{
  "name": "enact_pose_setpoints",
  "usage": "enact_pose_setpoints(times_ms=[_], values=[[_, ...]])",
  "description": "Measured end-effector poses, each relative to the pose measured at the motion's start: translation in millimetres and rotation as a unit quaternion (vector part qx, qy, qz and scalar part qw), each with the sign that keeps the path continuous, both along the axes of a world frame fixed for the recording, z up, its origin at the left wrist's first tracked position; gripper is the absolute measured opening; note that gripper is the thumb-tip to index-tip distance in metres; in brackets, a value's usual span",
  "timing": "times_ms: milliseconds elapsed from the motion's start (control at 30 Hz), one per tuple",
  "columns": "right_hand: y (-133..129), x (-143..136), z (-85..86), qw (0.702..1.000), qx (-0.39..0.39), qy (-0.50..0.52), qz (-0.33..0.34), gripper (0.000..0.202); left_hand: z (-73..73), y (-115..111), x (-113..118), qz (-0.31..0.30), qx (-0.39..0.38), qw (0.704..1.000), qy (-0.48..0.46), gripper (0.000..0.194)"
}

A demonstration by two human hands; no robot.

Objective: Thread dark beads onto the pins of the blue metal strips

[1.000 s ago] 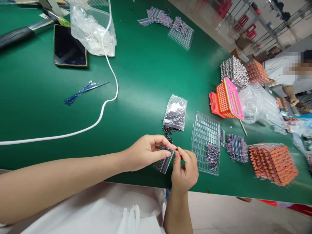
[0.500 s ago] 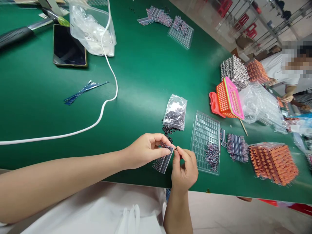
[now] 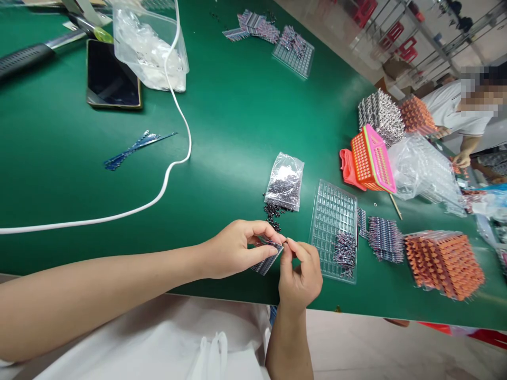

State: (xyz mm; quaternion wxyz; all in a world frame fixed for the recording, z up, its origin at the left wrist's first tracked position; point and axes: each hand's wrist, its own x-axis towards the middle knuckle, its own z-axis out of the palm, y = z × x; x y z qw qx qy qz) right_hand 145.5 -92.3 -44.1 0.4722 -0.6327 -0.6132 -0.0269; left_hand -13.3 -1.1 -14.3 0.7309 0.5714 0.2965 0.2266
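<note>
My left hand pinches a strip of small dark parts with thin wire leads between thumb and forefinger. My right hand is closed in a pinch at the strip's upper right corner, on a tiny dark bead mostly hidden by the fingertips. Just beyond the hands lie loose dark beads, spilled at the mouth of a clear plastic bag of the same beads. Right of my right hand, a clear compartment tray carries a heap of loose wired parts.
Stacked wired strips and orange bundles lie at the right, with a pink-orange basket behind. A white cable crosses the left side, near a phone and a plastic tub. A co-worker is at the far right.
My left hand has shifted slightly down and right, and the strip has tilted, so less of it shows. My right hand stays nearly in place. The co-worker's arm has moved a little.
</note>
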Motion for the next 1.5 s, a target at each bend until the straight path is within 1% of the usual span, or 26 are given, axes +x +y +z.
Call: enact_pose_setpoints(times_ms=[133, 267, 400, 633, 900, 1100, 1300, 1500], values=[[0.0, -1.1, 0.2, 1.0, -0.002, 0.03, -0.005, 0.026, -0.2, -1.4, -0.7, -0.009, 0.065, 0.998, 0.002, 0.014], [0.7, -2.6, 0.1, 0.998, 0.004, 0.067, -0.018, 0.017, -1.4, -3.2, 0.0, -0.004, 0.134, 0.991, -0.007, 0.012], [0.5, -2.7, -0.3, 0.998, -0.005, 0.063, -0.024, 0.012, -4.4, -4.6, 0.1, 0.005, 0.171, 0.985, -0.018, 0.012], [0.9, -2.0, 0.7, 0.999, 0.001, 0.039, -0.007, 0.019, -5.6, -4.8, -0.4, 0.0, 0.164, 0.986, -0.021, 0.011], [0.8, 0.4, -0.1, 1.0, 0.013, 0.005, 0.007, 0.025, -1.9, -5.0, -0.9, 0.002, 0.165, 0.986, -0.012, 0.011], [-0.2, 0.5, 1.5, 0.998, -0.005, 0.054, 0.019, 0.024, -1.4, -4.1, -0.1, 0.003, 0.175, 0.984, -0.018, 0.012], [-0.4, -0.8, 2.1, 0.995, -0.013, 0.097, 0.02, 0.016, -0.8, -5.8, -0.2, 0.001, 0.196, 0.98, -0.031, 0.013], [0.3, -2.7, 2.1, 0.996, -0.004, 0.091, 0.009, 0.014, 1.7, -5.6, -1.3, -0.008, 0.185, 0.982, -0.036, 0.013]])
